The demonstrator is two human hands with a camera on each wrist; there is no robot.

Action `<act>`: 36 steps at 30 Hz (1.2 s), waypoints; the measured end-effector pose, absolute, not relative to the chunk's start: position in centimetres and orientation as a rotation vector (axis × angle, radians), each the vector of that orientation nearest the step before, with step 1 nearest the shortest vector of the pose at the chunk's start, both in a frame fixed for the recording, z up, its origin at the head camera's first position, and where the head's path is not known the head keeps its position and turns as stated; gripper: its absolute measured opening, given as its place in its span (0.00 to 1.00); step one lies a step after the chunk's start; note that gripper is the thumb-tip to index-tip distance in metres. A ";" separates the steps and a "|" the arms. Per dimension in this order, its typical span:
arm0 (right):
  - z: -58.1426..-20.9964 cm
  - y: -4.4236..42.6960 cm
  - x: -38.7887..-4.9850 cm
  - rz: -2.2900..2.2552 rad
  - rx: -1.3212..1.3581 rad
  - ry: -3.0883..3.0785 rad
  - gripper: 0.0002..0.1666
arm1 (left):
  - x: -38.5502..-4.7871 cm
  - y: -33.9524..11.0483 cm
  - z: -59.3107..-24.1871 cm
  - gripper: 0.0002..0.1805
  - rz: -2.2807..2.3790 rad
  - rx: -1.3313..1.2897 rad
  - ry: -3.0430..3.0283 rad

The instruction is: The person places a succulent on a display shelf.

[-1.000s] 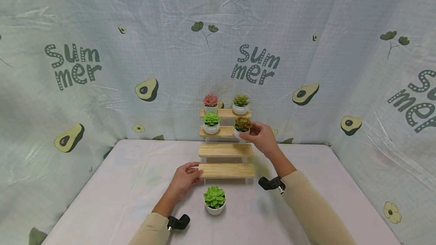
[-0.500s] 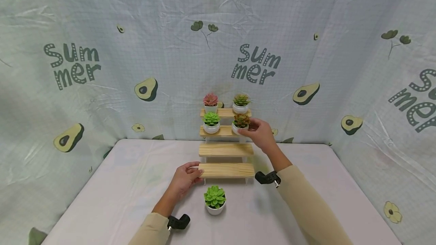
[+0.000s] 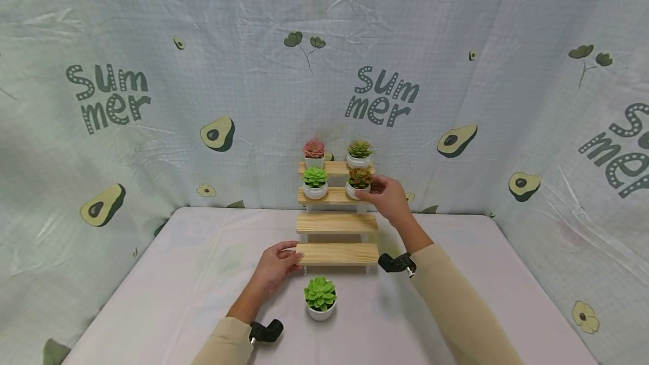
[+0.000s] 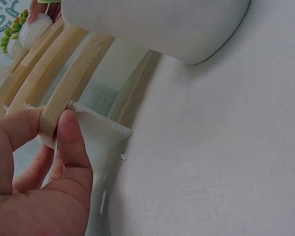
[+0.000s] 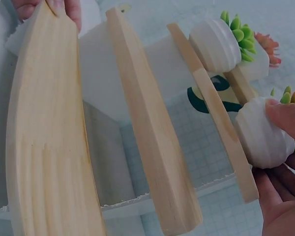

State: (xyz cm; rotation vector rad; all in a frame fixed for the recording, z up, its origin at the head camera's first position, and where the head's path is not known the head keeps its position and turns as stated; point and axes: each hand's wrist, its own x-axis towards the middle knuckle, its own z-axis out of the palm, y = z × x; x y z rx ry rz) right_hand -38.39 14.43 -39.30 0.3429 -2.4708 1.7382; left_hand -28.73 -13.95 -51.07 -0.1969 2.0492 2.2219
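Observation:
A tiered wooden shelf stand [image 3: 337, 223] with pale planks stands on the table. My left hand [image 3: 276, 266] pinches the left end of its lowest plank [image 4: 64, 93] between thumb and fingers. On the second tier from the top, at the right, sits a brown-green potted succulent [image 3: 360, 178]. My right hand [image 3: 389, 199] grips its white pot [image 5: 263, 135], thumb in front and fingers behind. A bright green potted succulent [image 3: 315, 183] shares that tier at the left. The top tier bears a pink potted succulent [image 3: 314, 154] and a yellow-green potted succulent [image 3: 359, 153].
Another green potted succulent [image 3: 320, 298] stands on the white-covered table [image 3: 203, 275] in front of the stand, between my forearms. A printed curtain [image 3: 274, 89] hangs close behind the stand and along the sides.
My right hand has moved the brown-green succulent slightly left and back on its tier, mostly in the first half second. The left hand keeps its place on the lowest plank.

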 end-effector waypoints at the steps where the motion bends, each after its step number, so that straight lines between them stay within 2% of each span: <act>1: -39.3 14.4 -38.3 1.746 0.337 -2.469 0.35 | -28.7 -13.9 -51.0 0.23 2.223 -0.200 2.047; 13: -39.5 13.9 -37.5 1.796 0.272 -2.417 0.40 | -28.8 -14.0 -51.1 0.22 2.240 -0.202 2.039; 25: -41.2 13.2 -33.5 1.856 0.263 -2.234 0.45 | -29.1 -13.9 -51.1 0.22 2.253 -0.201 2.010; 36: -44.7 12.2 -29.0 1.903 0.313 -2.124 0.37 | -28.9 -13.9 -51.0 0.23 2.241 -0.198 2.021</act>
